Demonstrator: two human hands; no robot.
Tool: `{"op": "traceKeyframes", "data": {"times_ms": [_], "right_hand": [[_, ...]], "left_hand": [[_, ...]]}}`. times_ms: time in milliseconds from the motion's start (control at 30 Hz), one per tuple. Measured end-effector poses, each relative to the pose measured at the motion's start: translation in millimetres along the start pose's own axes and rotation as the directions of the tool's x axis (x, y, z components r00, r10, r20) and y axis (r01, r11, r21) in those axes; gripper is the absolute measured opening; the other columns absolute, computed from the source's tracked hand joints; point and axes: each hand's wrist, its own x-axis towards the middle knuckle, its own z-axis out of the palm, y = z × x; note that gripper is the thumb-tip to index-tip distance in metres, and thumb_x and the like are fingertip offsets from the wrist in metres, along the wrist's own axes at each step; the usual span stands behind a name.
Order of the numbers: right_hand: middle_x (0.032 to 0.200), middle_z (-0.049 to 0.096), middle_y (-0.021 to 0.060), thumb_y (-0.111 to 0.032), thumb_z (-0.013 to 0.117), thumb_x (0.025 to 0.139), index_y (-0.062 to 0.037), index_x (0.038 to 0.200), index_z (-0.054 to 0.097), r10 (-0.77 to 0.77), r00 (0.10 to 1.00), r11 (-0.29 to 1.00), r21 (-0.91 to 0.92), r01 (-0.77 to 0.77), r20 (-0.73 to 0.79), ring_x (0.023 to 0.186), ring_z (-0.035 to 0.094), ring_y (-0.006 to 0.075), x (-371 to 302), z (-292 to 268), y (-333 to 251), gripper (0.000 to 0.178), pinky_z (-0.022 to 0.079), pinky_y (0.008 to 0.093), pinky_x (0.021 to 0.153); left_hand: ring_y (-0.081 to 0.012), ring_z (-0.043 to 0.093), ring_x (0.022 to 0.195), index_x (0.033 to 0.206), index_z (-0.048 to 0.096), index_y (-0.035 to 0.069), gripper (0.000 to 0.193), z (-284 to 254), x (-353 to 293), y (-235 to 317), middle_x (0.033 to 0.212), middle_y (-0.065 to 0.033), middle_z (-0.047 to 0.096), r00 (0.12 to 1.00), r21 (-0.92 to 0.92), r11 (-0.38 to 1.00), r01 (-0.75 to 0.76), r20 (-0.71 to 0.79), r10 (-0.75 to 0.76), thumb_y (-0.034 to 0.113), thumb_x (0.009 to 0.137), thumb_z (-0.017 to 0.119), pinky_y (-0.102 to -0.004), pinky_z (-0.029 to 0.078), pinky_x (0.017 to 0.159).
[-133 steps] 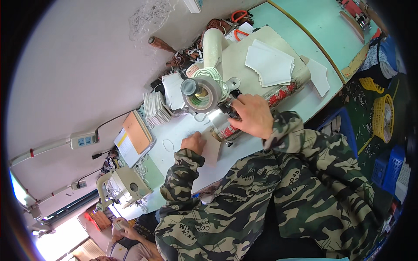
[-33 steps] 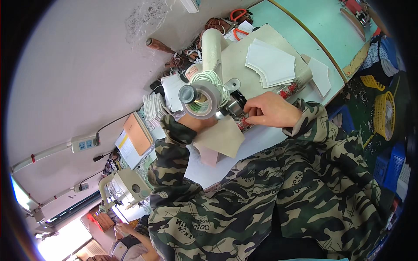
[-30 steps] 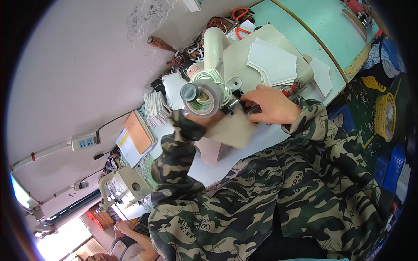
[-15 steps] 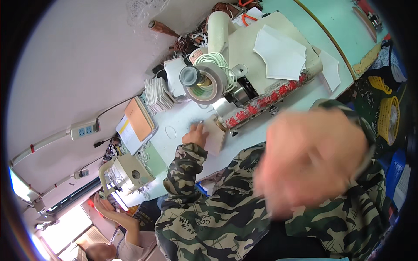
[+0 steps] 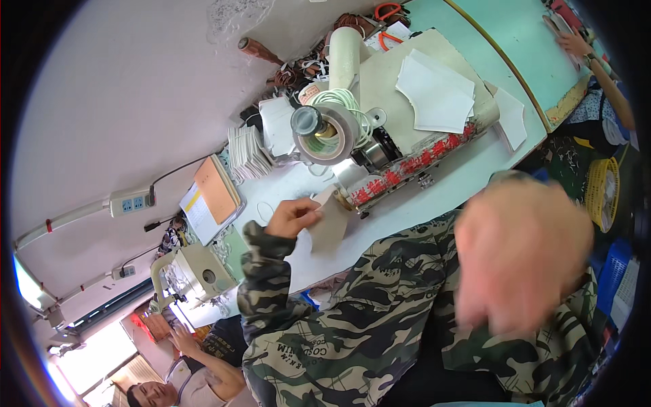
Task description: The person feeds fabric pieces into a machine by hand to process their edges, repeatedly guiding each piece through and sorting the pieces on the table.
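Observation:
My left hand [image 5: 293, 217] is closed in a pinch on the edge of a flat beige sheet piece [image 5: 330, 220]. A paler side of the piece shows where it lifts at the corner. The piece lies at the small metal working end [image 5: 342, 198] of a beige machine [image 5: 407, 168] with red markings along its front. Raised near the camera, my right hand [image 5: 522, 254] is smeared by motion, so its fingers cannot be made out. White cut pieces [image 5: 434, 91] lie in a stack on top of the machine.
A tape roll [image 5: 325, 139] and coiled pale cord sit on the machine. Behind are stacked white pieces [image 5: 247, 154], and to the left a notebook [image 5: 217, 190]. A second machine [image 5: 200, 271] stands farther left, with a person beside it. Another person's hand [image 5: 575, 44] is at the far right.
My left hand has risen slightly leftward and now pinches the beige piece, lifting its edge. My blurred right hand has moved right. The person at lower left has shifted, and another's arm appears at upper right.

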Motion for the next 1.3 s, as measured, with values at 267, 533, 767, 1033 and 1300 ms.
{"op": "traceKeyframes", "data": {"times_ms": [267,533,767,1033,1300], "right_hand": [[0.091,0.067,0.0107,-0.01,0.067,0.078,-0.0013,0.103,0.066,0.443,0.858,0.691,-0.512,-0.511,-0.259,0.078,0.064,0.0266,-26.5,-36.6,154.1,0.026,0.051,0.0336,0.07],[0.081,0.061,0.0081,-0.017,0.069,0.074,-0.0026,0.096,0.063,0.525,0.848,0.239,-0.944,-0.227,-0.071,0.078,0.06,0.0255,-1.8,-43.9,189.8,0.027,0.048,0.0379,0.07],[0.072,0.066,0.014,-0.017,0.065,0.08,0.0031,0.082,0.065,0.567,0.74,0.701,-0.259,-0.665,-0.362,0.062,0.063,0.0236,-48.2,-15.4,192.6,0.02,0.049,0.0309,0.06],[0.08,0.07,0.014,-0.022,0.065,0.082,-0.0012,0.085,0.069,0.676,0.712,0.567,-0.484,-0.666,-0.189,0.074,0.069,0.0261,-33.1,-27.7,175.1,0.022,0.053,0.0344,0.069],[0.086,0.068,0.0115,-0.021,0.07,0.076,-0.0038,0.099,0.066,0.448,0.841,0.504,-0.691,-0.518,-0.303,0.083,0.064,0.0289,-30.8,-29.2,175.1,0.029,0.049,0.039,0.074]], "left_hand": [[-0.0158,0.057,0.057,0.085,0.062,-0.002,0.024,25.2,39.1,58.8,0.068,-0.0091,0.06,0.978,0.278,0.949,0.147,-0.187,-0.097,0.021,0.087,0.06,-0.0324,0.045,0.055],[-0.0135,0.056,0.049,0.075,0.063,0.001,0.03,37.0,57.9,55.6,0.056,-0.0045,0.056,0.953,0.611,0.789,-0.063,-0.199,0.23,0.024,0.095,0.056,-0.0271,0.04,0.045],[-0.0059,0.057,0.06,0.09,0.061,0.001,0.028,39.1,30.4,73.3,0.069,0.0044,0.055,0.956,0.022,0.988,0.151,0.251,-0.151,0.025,0.1,0.051,-0.0206,0.041,0.05],[-0.0029,0.05,0.077,0.092,0.066,0.001,0.016,-16.2,55.9,29.1,0.084,0.0058,0.059,0.957,0.14,0.969,0.203,0.18,-0.226,0.017,0.094,0.061,-0.0201,0.041,0.073],[-0.016,0.059,0.084,0.098,0.066,0.002,0.021,2.5,77.6,43.8,0.091,-0.005,0.065,0.994,0.295,0.951,-0.089,-0.029,0.102,0.015,0.082,0.068,-0.032,0.047,0.076]]}}
